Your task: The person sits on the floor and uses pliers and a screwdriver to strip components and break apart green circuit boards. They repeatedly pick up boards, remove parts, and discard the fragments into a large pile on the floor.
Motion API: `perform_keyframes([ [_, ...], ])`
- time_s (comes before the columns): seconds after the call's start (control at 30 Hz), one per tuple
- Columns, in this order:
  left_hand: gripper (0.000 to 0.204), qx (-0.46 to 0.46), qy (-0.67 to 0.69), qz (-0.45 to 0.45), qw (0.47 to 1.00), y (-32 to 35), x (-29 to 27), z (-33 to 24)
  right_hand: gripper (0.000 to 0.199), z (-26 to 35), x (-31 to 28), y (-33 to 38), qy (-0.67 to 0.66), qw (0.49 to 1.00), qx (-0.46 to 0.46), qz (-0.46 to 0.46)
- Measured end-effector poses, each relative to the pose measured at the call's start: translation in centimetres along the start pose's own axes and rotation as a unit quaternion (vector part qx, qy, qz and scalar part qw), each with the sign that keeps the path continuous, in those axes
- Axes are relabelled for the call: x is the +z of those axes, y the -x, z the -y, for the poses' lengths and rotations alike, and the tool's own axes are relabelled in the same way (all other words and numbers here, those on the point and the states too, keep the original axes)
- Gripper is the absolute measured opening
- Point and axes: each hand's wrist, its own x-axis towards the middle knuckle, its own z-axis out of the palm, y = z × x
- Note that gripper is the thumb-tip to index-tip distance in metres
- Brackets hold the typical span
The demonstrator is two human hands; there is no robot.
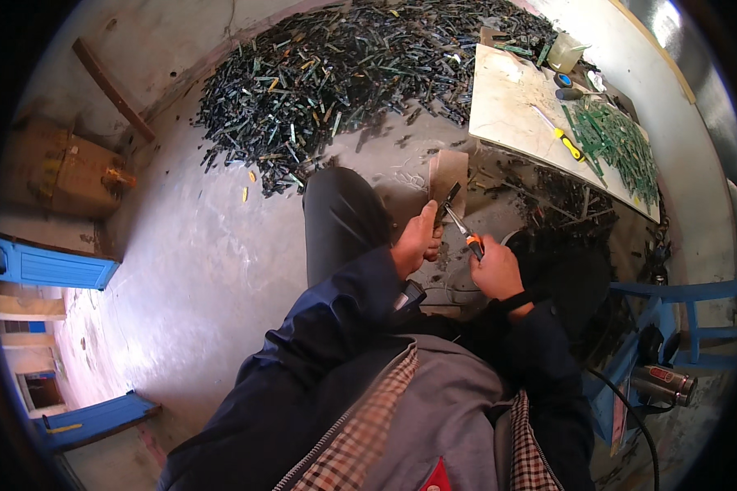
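Observation:
My left hand (418,242) is closed round a small dark strip (452,193), its upper end sticking out past the thumb. In my right hand (497,270) is a pair of pliers (474,244) with orange and black handles. The metal jaws point up and left and meet the strip, or come very close to it; whether they grip it I cannot tell. Just behind both hands stands a brown block or board (449,170), partly covered by the strip and my left hand.
A large heap of dark narrow strips (327,82) covers the floor ahead. On the pale board (508,106) at right lie green strips (618,143), a yellow-handled screwdriver (567,144) and a cup (565,54). A blue chair (671,290) and metal flask (662,385) stand right, a cardboard box (74,172) left.

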Motion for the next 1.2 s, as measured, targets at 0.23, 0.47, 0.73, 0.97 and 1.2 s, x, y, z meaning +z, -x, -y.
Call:
perform_keyframes([
  [0.23, 0.06, -0.003, 0.007, -0.029, 1.0, 0.2, -0.8, 0.0, 0.02, 0.0, 0.4, -0.6, 0.039, 0.999, 0.003, 0.031],
  [0.47, 0.059, 0.021, 0.04, 0.12, 0.992, 1.4, 0.9, -1.3, 0.019, 1.4, -0.1, 1.6, -0.444, 0.864, 0.126, 0.203],
  [0.73, 0.058, -0.016, 0.005, -0.049, 0.999, 0.1, -1.1, 0.2, 0.022, 0.2, 0.8, -0.1, -0.142, 0.987, 0.068, 0.03],
  [0.97, 0.062, 0.036, 0.026, 0.132, 0.99, 1.1, 0.2, -0.7, 0.016, 0.3, 0.4, 1.2, -0.323, 0.934, 0.099, 0.114],
  [1.2, 0.059, 0.011, 0.001, 0.004, 1.0, 0.2, -0.6, -0.4, 0.025, 0.0, 1.6, 0.1, 0.234, 0.944, -0.133, -0.191],
])
